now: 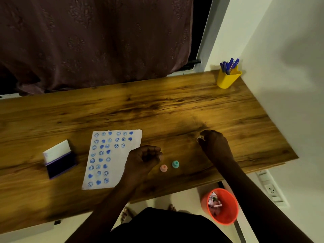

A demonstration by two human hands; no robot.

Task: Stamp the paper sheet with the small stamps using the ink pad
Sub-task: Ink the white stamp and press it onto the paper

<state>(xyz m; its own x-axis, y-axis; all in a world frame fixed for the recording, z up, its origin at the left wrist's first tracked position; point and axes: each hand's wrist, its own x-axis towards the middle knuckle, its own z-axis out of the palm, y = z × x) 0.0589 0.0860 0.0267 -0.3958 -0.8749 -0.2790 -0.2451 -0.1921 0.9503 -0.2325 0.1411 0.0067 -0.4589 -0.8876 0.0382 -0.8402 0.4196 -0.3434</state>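
A white paper sheet [112,158] covered with several blue stamped faces and hearts lies on the wooden desk [157,109]. To its left sits the open ink pad [59,159] with its white lid raised. A pink stamp [163,168] and a teal stamp [175,164] stand upright on the desk right of the sheet. My left hand [142,159] rests curled over the sheet's right edge, beside the pink stamp, with nothing visible in it. My right hand [213,142] is curled further right; something small and pale shows at its fingertips, but I cannot tell what.
A yellow cup [228,78] with several blue pens stands at the desk's back right corner by the wall. An orange bin [221,206] sits on the floor below the desk's front edge. A dark curtain [91,42] hangs behind the desk.
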